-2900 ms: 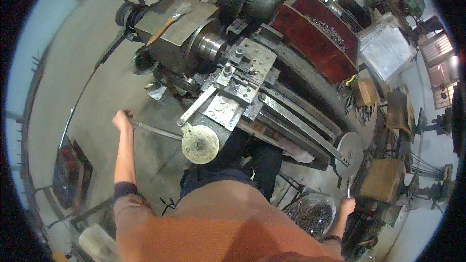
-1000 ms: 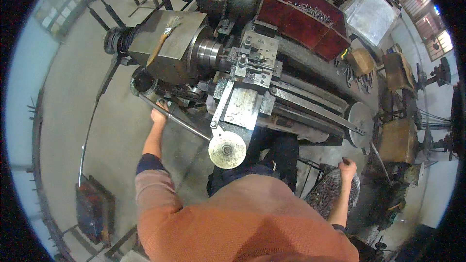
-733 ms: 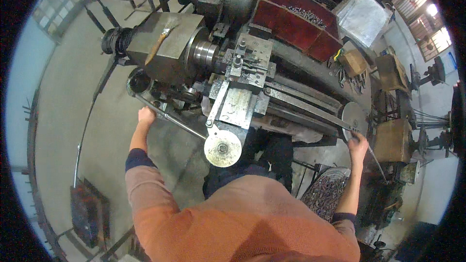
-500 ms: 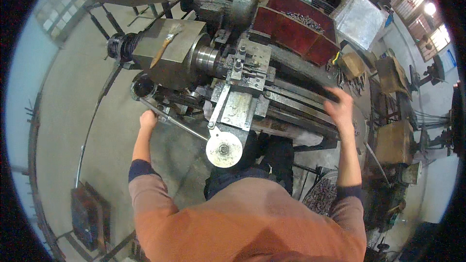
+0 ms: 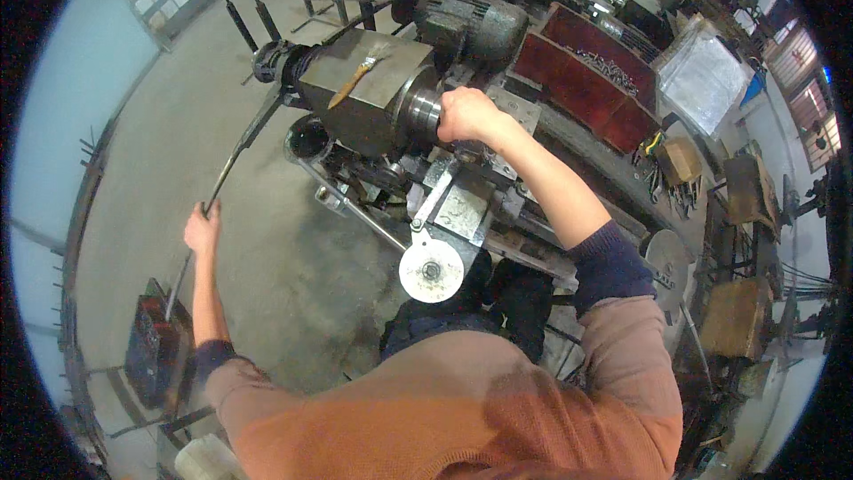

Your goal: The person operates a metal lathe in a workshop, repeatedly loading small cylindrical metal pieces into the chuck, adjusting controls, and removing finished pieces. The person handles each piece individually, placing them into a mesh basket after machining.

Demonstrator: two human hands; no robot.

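Note:
My left hand [image 5: 203, 228] is closed around a long, thin metal bar [image 5: 234, 160], which slants from the left end of the lathe's headstock [image 5: 355, 62] down to a dark reddish box [image 5: 153, 342]. Up at the bright round spindle nose [image 5: 423, 112], my right hand [image 5: 468, 114] makes a fist; whatever its fingers grip is hidden behind them. That forearm reaches across the tool slide and hides part of it. Below the hand sits the cross slide [image 5: 464, 208], with a pale round handwheel [image 5: 432, 270] at its near end.
A wooden-handled brush [image 5: 355, 80] lies on the headstock. Behind stand a motor [image 5: 471, 27] and a dark red tray [image 5: 569, 80] of small metal parts. A silver lever [image 5: 364, 219] slopes toward the handwheel. Tools [image 5: 659, 180] lie at the right beside a cardboard box [image 5: 680, 160].
My left hand has left the silver lever and moved left onto the long bar. My right hand has come from above the bed's right end to the spindle nose. The view has shifted.

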